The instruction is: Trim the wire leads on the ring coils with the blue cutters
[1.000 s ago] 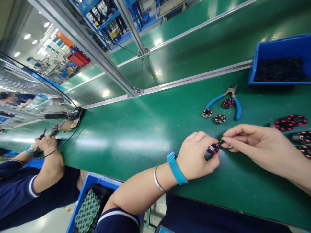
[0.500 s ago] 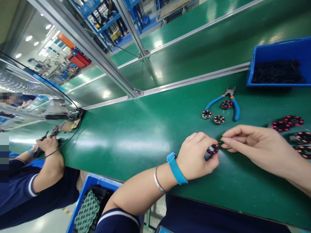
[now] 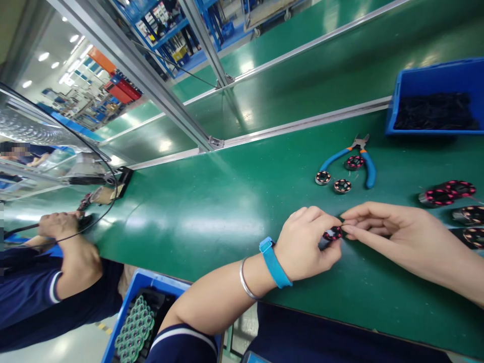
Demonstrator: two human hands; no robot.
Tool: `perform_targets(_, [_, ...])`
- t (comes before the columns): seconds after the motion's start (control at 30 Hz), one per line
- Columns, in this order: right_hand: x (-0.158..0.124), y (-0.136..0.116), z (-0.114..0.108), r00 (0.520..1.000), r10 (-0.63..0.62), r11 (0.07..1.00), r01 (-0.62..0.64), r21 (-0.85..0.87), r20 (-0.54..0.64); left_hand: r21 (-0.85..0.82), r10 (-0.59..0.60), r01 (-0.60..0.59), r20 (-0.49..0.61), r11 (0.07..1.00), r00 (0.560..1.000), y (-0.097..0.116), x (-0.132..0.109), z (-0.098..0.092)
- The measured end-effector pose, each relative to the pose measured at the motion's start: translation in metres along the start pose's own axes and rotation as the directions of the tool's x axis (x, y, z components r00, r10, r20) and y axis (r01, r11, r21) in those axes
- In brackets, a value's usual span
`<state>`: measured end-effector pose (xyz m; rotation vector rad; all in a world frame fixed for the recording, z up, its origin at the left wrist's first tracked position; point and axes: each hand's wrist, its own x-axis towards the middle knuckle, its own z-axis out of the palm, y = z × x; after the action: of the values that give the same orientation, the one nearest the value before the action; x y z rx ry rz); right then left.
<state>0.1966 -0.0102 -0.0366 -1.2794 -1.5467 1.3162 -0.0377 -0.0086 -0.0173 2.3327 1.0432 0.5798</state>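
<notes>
My left hand is closed around a small motor stator, a dark cylinder whose end shows a ring of pinkish-red coils. Right beside that end, my right hand has its thumb and index fingertip pinched together. Whatever lies in this pinch is too small to make out. Beyond the hands, blue-handled cutting pliers lie with handles spread. A pink-coiled stator sits between the handles, with a copper-coloured stator and another small stator near them.
Several more stators stand at the right by my right wrist. A blue bin of thin black pieces is at the back right. At lower left is a blue crate with a green honeycomb-like part. A co-worker's hand works at far left.
My right hand has moved left, bringing its pinched fingertips up to the end of the stator. My left hand keeps its hold. The co-worker's hands have shifted left.
</notes>
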Motion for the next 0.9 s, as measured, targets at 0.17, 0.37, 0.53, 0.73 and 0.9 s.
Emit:
perform_targets(0.17, [-0.005, -0.0055, -0.0069, 0.95, -0.311, 0.918, 0.31, -0.249, 0.037, -0.02, -0.003, 0.003, 0.009, 1.0, 1.0, 0.0002, 0.0001, -0.0017])
perform_targets(0.37, [-0.0054, -0.0084, -0.0005, 0.852, -0.523, 0.776, 0.482, -0.408, 0.013, -0.08, -0.043, 0.043, 0.01, 0.996, 0.999, 0.0025, -0.0015, -0.0032])
perform_targets(0.53, [-0.0023, -0.0071, 0.0028, 0.848, -0.527, 0.744, 0.496, -0.447, 0.063, -0.145, -0.088, 0.087, -0.003, 0.986, 0.996, 0.0042, -0.0036, -0.0018])
perform_targets(0.73, [-0.0033, -0.0068, -0.0006, 0.803, -0.587, 0.712, 0.574, -0.405, 0.105, -0.128, -0.075, 0.075, 0.01, 0.989, 0.997, 0.0053, -0.0061, -0.0001])
perform_targets(0.9, [-0.0042, -0.0074, -0.0038, 0.818, -0.542, 0.736, 0.572, -0.362, 0.191, -0.069, -0.024, 0.023, -0.012, 0.997, 1.0, 0.0002, -0.0073, -0.0001])
